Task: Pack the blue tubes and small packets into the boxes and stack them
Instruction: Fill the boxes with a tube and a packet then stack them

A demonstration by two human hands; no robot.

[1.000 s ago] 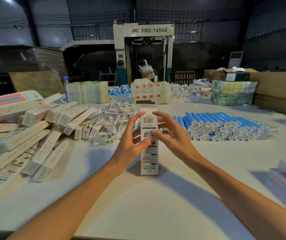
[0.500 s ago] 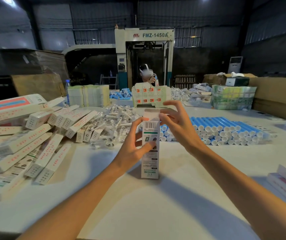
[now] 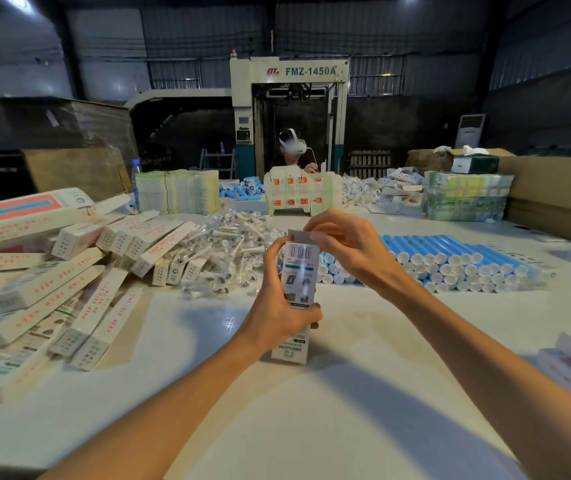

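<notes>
Head: left hand (image 3: 277, 315) grips slim cardboard box (image 3: 299, 268), right hand (image 3: 350, 247) pinches flap (image 3: 298, 235).

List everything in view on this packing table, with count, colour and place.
box: one, white and green, upright at centre
blue tubes: many, blue with white caps, stacked right of the box
packets: a heap, clear, left behind the box
packed boxes: many, white with red print, piled at left
table: one, white, under everything
left hand: one, grips the box's middle
right hand: one, pinches the box's top flap
</notes>
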